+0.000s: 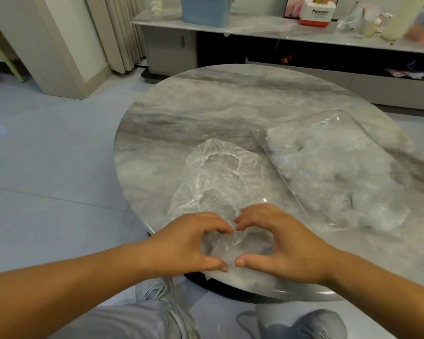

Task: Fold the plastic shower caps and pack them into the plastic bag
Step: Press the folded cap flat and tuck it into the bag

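A clear shower cap lies at the near edge of the round marble table. My left hand and my right hand rest on it side by side, with curled fingers and thumbs pinching its plastic. Just beyond them another clear shower cap lies spread, its elastic rim facing up. To the right lies the clear plastic bag, filled with several crumpled caps and with a small white label near its far corner.
A low marble TV cabinet stands behind the table with a blue bin, a white and red box and bottles. Curtains hang at the back left. My knees and shoes show below the table edge.
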A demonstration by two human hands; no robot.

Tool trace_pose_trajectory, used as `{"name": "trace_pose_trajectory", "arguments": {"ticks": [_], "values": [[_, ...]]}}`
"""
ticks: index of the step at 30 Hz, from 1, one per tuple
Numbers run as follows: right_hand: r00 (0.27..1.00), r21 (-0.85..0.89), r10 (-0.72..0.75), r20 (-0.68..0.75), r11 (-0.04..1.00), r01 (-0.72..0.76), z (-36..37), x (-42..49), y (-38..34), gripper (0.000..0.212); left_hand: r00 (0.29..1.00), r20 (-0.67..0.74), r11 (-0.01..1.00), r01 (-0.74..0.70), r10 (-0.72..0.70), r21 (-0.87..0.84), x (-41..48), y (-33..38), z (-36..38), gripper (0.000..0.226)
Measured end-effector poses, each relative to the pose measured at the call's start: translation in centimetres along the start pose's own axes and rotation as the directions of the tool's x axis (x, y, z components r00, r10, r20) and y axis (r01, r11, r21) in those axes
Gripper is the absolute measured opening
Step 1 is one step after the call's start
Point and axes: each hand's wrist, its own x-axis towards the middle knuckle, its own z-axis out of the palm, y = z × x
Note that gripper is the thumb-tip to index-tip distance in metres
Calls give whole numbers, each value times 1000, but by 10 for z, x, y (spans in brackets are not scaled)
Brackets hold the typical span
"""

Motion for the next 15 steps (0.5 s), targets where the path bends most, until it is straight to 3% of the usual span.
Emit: {"name": "trace_pose_trajectory", "arguments": {"ticks": [3, 8, 10, 13, 15], "values": [[991, 101, 129, 28, 986, -131, 4, 2, 3, 52, 989, -46, 969, 128, -141, -211, 4, 3, -3, 46], [982, 194, 188, -26, 964, -179, 5, 8, 4, 23, 958, -50, 863, 230, -282, -450, 14, 1, -9, 18], [976, 257, 215, -27, 945, -201, 4, 9, 1, 23, 940, -53, 809, 261, -337, -526, 18, 0, -11, 7], [967, 263, 256, -2, 933, -247, 5, 10, 2, 38, 917, -28, 752, 308, -398, -583, 22, 0, -14, 7], [961, 211, 275, 6, 939, -270, 8, 12, 2, 26, 898, -4, 723, 350, -439, -596, 25, -1, -15, 11]]}}
